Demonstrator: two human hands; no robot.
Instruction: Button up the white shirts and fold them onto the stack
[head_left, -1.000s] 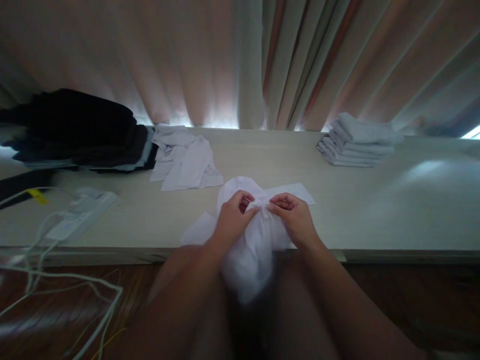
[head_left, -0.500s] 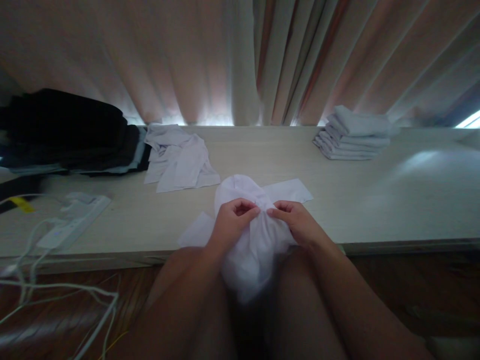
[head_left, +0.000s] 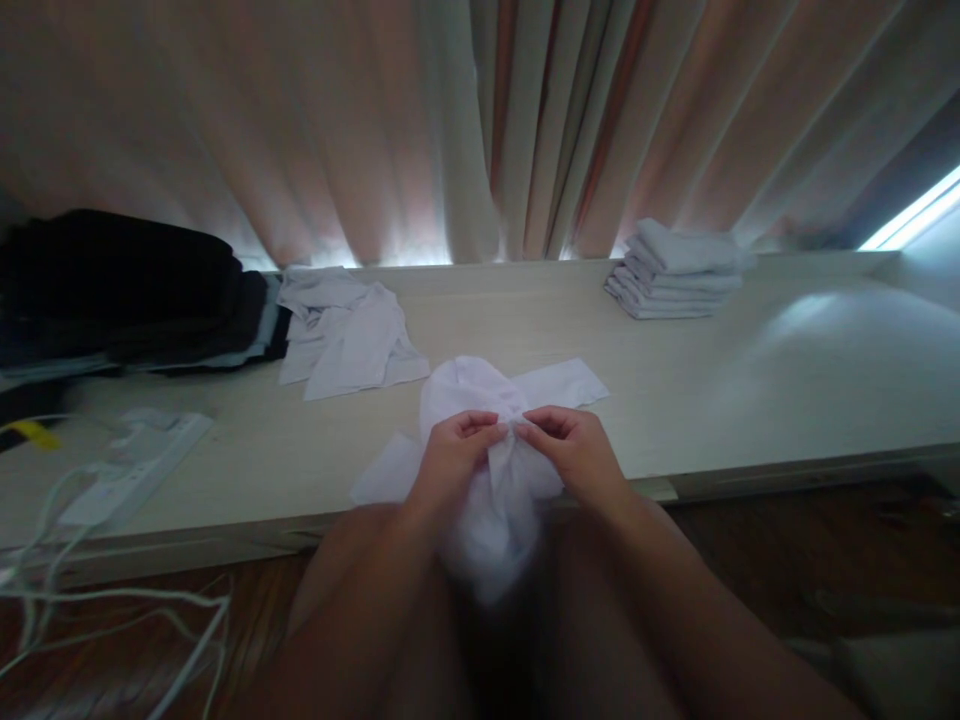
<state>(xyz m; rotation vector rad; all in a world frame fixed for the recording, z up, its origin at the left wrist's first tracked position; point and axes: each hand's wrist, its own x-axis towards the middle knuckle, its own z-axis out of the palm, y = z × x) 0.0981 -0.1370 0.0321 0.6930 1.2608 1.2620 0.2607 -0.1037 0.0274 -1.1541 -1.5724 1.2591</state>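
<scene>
White cotton, thin and soft, is bunched between my two hands at the near edge of the worktop (head_left: 675, 400). My left hand (head_left: 450, 462) and my right hand (head_left: 574, 455) both pinch the white garment (head_left: 487, 480) at one spot, thumbs and fingertips closed on a gathered ridge of cloth, knuckles almost touching. I hold it close like this, I judge, because the fabric is limp and slides about unless both pinches sit on the same fold. Part of it drapes over the near edge toward my lap, and flat flaps spread on the surface to either side, one toward the left and one behind my right hand.

Pale wood grain shows on the worktop, matte and smooth, with a soft patch of light toward its right end. Well apart at the far edge, right of the middle, sits a stack of folded white cloths (head_left: 675, 275), squared and layered. Toward the far left lies a crumpled white shirt (head_left: 345, 335), loose and creased, and beyond it a dark pile of clothes (head_left: 127, 290) at the left end. Near the left front corner rests a white power strip (head_left: 135, 465) with pale cables (head_left: 112, 610) trailing off the edge. Heavy pleated curtains (head_left: 480, 130) hang behind, light seeping under them.
</scene>
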